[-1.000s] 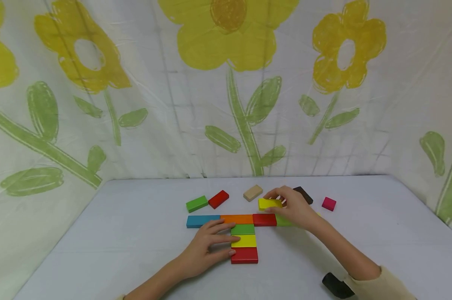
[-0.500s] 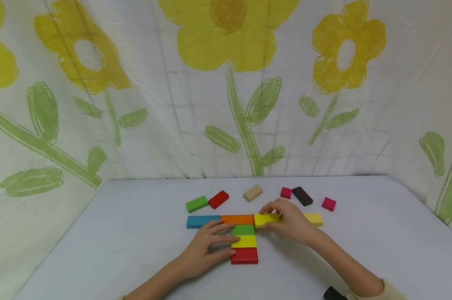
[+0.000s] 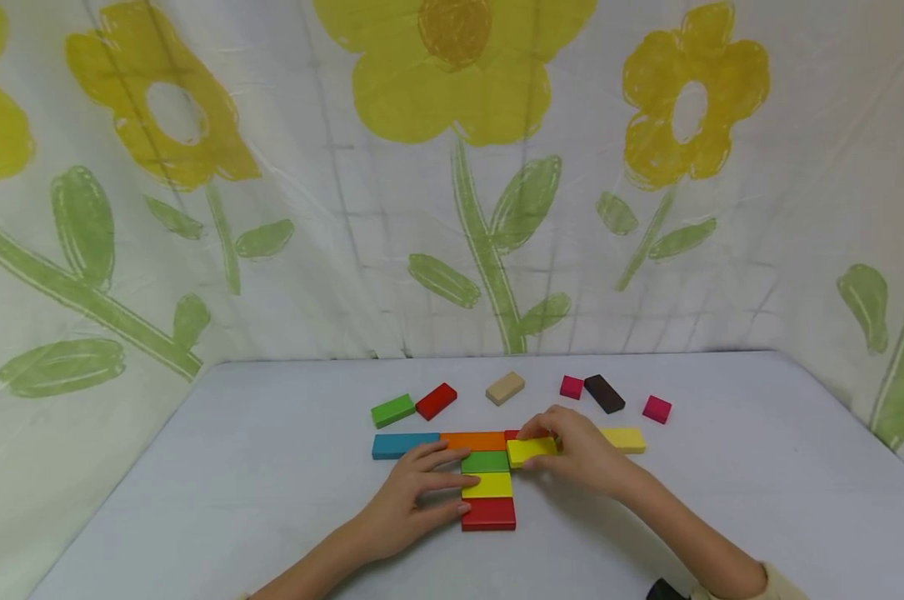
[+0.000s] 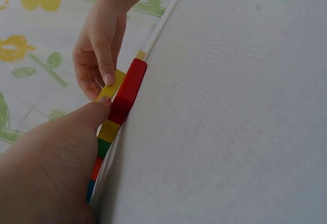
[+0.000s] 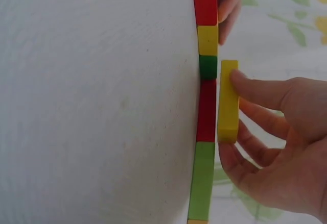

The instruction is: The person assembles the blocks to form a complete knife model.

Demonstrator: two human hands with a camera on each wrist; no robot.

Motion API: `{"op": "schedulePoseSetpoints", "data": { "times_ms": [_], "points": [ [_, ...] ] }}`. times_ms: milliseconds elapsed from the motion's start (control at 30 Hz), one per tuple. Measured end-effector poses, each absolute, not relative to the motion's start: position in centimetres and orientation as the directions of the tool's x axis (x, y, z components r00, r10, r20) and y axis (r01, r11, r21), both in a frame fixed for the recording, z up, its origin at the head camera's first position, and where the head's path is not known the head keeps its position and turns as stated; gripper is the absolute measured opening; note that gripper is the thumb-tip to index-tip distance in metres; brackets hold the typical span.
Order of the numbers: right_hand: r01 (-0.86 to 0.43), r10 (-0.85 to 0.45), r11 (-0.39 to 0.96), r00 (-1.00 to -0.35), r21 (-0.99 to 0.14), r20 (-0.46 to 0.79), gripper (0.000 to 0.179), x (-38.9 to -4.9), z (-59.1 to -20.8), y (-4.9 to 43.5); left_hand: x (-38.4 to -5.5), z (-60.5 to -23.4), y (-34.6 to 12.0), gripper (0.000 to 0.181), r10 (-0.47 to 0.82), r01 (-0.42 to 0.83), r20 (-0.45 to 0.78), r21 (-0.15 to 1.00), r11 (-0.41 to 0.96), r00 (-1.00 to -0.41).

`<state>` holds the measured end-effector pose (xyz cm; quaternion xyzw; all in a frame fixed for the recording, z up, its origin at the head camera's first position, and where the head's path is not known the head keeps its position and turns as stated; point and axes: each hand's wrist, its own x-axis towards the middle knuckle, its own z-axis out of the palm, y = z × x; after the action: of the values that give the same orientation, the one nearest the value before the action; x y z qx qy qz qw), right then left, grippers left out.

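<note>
My right hand (image 3: pixel 582 454) pinches a yellow block (image 3: pixel 530 452) between thumb and fingers. In the right wrist view this yellow block (image 5: pixel 228 99) is just above the row, beside a red block (image 5: pixel 206 110) and a light green block (image 5: pixel 203 178). A row with a blue block (image 3: pixel 405 445), an orange block (image 3: pixel 472 441) and a pale yellow block (image 3: pixel 624 440) crosses the table. Below it runs a column: green block (image 3: pixel 485 461), yellow block (image 3: pixel 494 485), red block (image 3: pixel 489 514). Spread fingers of my left hand (image 3: pixel 392 508) touch the column's left side.
Behind the row lie a loose green block (image 3: pixel 393 411), a red block (image 3: pixel 437 401), a tan block (image 3: pixel 505 388), a dark brown block (image 3: pixel 605 393) and two pink blocks, one pink block (image 3: pixel 657 408) farther right. A flower-patterned curtain (image 3: pixel 309 250) hangs behind the table.
My right hand has brought the yellow block left and toward me, from behind the row to over the red block and its near edge. The left hand stays put.
</note>
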<state>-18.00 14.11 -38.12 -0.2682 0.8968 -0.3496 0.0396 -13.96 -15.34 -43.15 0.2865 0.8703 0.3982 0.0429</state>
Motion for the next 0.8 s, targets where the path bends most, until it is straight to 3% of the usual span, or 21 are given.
{"op": "schedulePoseSetpoints", "data": {
  "times_ms": [800],
  "points": [
    [-0.396, -0.483, 0.665, -0.875, -0.633, 0.041, 0.03, -17.44, -37.92, 13.51, -14.05, -43.21, -15.45, 0.034, 0.542, 0.482, 0.168, 0.711, 0.512, -0.824]
  ]
}}
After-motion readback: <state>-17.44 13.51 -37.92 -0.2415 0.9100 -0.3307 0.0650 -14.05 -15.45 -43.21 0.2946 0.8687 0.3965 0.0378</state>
